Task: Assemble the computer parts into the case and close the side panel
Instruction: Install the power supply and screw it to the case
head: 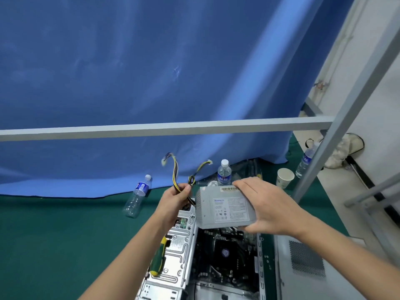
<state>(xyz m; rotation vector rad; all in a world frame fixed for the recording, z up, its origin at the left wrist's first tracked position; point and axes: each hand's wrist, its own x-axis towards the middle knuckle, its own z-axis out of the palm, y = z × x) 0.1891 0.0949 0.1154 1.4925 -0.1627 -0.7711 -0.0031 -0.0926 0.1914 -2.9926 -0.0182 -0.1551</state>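
Observation:
My right hand (268,207) grips a grey power supply box (223,207) and holds it above the far end of the open computer case (184,252). My left hand (175,199) holds the power supply's yellow and black cables (176,169), whose connectors stick upward. The case lies flat on the green table, showing its black motherboard (225,256) with a fan. A metal drive bracket fills the case's left side. The grey side panel (303,267) with a vent grille lies to the right of the case.
A green and yellow screwdriver (159,259) rests on the drive bracket under my left forearm. Two water bottles (138,195) (224,173) and a paper cup (285,177) stand behind the case. A blue curtain hangs at the back, a grey metal frame (164,127) crosses in front.

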